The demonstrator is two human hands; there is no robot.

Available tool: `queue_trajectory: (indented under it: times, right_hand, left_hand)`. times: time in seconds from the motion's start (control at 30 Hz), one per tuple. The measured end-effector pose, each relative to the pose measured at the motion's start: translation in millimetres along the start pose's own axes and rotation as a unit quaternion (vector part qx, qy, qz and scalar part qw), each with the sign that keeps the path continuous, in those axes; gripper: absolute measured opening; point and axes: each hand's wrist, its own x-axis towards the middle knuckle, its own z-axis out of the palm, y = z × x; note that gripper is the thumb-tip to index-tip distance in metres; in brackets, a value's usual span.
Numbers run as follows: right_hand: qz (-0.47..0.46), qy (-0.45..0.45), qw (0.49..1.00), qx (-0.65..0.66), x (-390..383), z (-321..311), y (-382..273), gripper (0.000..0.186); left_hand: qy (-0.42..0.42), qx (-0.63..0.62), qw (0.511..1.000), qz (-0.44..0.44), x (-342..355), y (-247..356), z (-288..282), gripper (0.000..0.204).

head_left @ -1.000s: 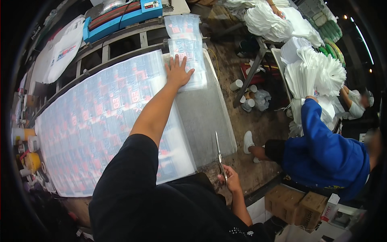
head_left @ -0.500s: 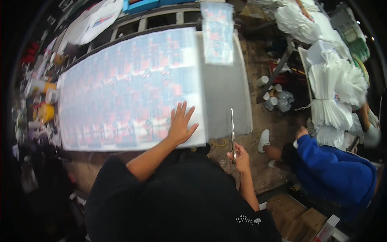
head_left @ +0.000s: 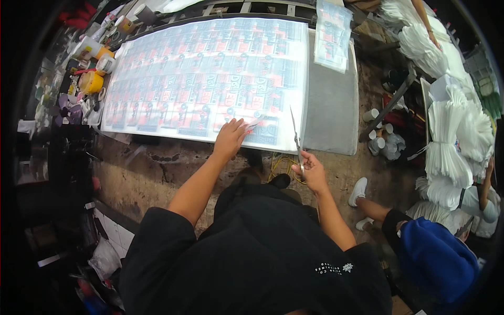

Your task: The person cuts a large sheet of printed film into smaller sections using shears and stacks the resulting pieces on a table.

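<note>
A: Our left hand [head_left: 231, 137] has come back from the far end of the printed sheet [head_left: 205, 73] and now presses flat, fingers spread, on its near edge.

B: And our right hand [head_left: 313, 172] keeps its grip closed around the scissors [head_left: 297, 142], blades at the sheet's right edge. The sheet lies across the surface [head_left: 331, 105].

A: So we judge we're steadying it for cutting.

the left hand [head_left: 231, 137] presses flat on the big printed sheet [head_left: 205, 73]. just beside the sheet's right edge, the right hand [head_left: 313, 172] holds scissors [head_left: 296, 139].
</note>
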Motion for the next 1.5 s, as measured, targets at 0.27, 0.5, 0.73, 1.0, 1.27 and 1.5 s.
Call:
queue_trajectory:
  times: [0.27, 0.5, 0.73, 1.0, 1.27, 1.5]
  right_hand:
    - [0.108, -0.003, 0.992, -0.071, -35, 26, 11, 0.055]
    - [0.102, -0.155, 0.957, 0.221, -21, 62, 77, 0.064]
    - [0.088, -0.101, 0.969, 0.205, -8, 110, 93, 0.057]
    - [0.077, -0.061, 0.973, 0.209, -16, 155, 74, 0.05]
    - [0.109, -0.042, 0.975, 0.189, -13, 178, 55, 0.041]
    - [0.107, 0.039, 0.989, 0.09, 1, 197, 51, 0.048]
  left_hand:
    - [0.131, -0.034, 0.98, -0.144, 52, 62, -56, 0.014]
    - [0.022, -0.163, 0.983, -0.076, 16, 61, -40, 0.027]
    - [-0.072, -0.617, 0.661, -0.421, -45, 0, -36, 0.033]
    - [-0.125, -0.756, 0.429, -0.478, -25, -13, -42, 0.053]
    - [-0.042, -0.723, 0.469, -0.506, 2, -13, 2, 0.028]
    - [-0.072, -0.694, 0.506, -0.507, 6, -8, -3, 0.025]
